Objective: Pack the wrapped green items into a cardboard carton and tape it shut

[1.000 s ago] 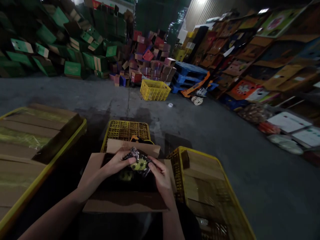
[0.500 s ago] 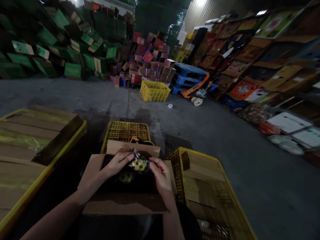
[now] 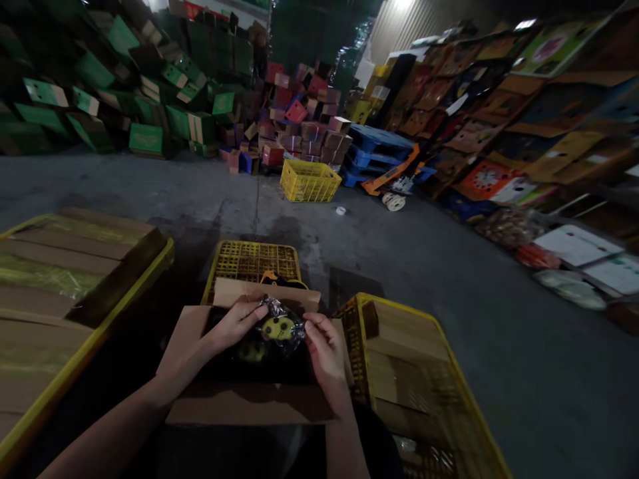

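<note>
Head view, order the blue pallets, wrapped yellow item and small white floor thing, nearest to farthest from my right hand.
1. Wrapped yellow item: left of your right hand, at its fingertips.
2. Small white floor thing: out ahead.
3. Blue pallets: stacked farther back, right.

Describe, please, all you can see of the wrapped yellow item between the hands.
The wrapped yellow item is rounded, with dark spots, inside glossy, crumpled clear plastic. Its spotted side faces the camera; the underside is hidden. The left hand pinches one edge of the plastic, the right hand the other, over the open cardboard box.
</note>
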{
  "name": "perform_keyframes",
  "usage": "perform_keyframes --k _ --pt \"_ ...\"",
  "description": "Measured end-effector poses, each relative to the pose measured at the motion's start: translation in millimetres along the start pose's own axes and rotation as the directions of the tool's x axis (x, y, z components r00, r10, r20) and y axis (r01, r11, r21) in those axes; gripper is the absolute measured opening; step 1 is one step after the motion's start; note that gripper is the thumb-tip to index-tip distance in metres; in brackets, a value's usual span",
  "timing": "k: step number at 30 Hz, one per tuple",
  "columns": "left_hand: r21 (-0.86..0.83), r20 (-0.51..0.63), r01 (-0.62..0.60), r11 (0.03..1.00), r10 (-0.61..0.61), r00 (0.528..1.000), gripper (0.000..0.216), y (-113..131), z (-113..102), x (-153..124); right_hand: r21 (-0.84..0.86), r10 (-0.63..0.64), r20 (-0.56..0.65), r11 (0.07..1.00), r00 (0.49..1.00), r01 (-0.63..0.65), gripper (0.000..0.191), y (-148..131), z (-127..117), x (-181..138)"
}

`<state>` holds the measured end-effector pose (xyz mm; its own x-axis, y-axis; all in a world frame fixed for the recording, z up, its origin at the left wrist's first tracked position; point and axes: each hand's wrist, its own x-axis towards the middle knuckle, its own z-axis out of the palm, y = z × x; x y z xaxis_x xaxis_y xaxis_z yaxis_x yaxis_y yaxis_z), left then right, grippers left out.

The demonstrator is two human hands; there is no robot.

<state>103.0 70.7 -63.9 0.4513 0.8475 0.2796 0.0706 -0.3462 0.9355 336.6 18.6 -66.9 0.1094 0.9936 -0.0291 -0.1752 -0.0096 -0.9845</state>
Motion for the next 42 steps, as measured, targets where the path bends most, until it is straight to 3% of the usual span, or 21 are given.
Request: perform_keyframes --k 7,12,14,16,19,24,27,31,35,39,42 --pt "-0.018 0.002 0.007 1.0 -0.007 1.0 0.054 -0.2 -2.3 1.7 -0.134 0.006 0.182 0.991 0.983 0.019 0.053 -12.1 8.9 -3.6" --pt "-0.046 -0.061 0.03 0.999 -0.033 0.998 0.042 3.7 -0.1 -1.8 -0.127 0.047 0.168 0.992 0.985 -0.025 0.043 -13.4 8.7 -4.2" --pt "-0.146 -0.07 0.08 0.986 -0.091 0.993 0.054 4.2 2.6 -4.7 -0.135 0.041 0.136 0.991 0.99 -0.022 0.039 -10.4 6.0 -3.7" --pt "-0.229 -0.046 0.102 0.968 -0.115 0.992 0.08 3.5 5.2 -7.6 -0.144 0.052 0.107 0.989 0.993 -0.036 0.035 -6.6 3.3 -3.2" --pt "-0.204 0.05 0.086 0.975 -0.077 0.996 0.107 2.2 6.5 -10.4 -0.127 0.1 0.078 0.988 0.992 -0.09 0.036 -2.6 1.3 -2.8" --pt "0.039 0.089 0.069 0.997 -0.072 0.993 0.077 3.5 3.0 -9.7 -0.044 0.152 0.061 0.988 0.986 -0.15 0.044 -5.5 3.8 -2.7" --pt "0.088 0.072 0.063 0.994 -0.07 0.995 0.062 3.5 2.3 -8.5 -0.026 0.137 0.081 0.99 0.987 -0.135 0.045 -9.5 5.9 -2.6" --pt "0.019 0.018 0.116 0.993 -0.116 0.993 0.05 2.9 3.4 -8.2 0.043 0.135 0.137 0.989 0.981 -0.142 0.046 -11.3 7.3 -2.1" --pt "-0.085 0.077 0.202 0.976 -0.196 0.978 0.045 5.8 2.1 -8.0 0.045 0.108 0.188 0.992 0.976 -0.119 0.048 -9.5 6.7 -3.5" --pt "-0.252 0.14 0.166 0.953 -0.134 0.981 0.059 10.1 -0.8 -9.2 -0.046 0.072 0.237 0.997 0.969 -0.063 0.049 -8.9 4.8 -4.4" --pt "-0.255 0.149 0.144 0.956 -0.109 0.983 0.059 15.4 -5.1 -12.8 -0.154 0.016 0.215 0.988 0.977 0.017 0.037 -8.8 4.7 -1.6"
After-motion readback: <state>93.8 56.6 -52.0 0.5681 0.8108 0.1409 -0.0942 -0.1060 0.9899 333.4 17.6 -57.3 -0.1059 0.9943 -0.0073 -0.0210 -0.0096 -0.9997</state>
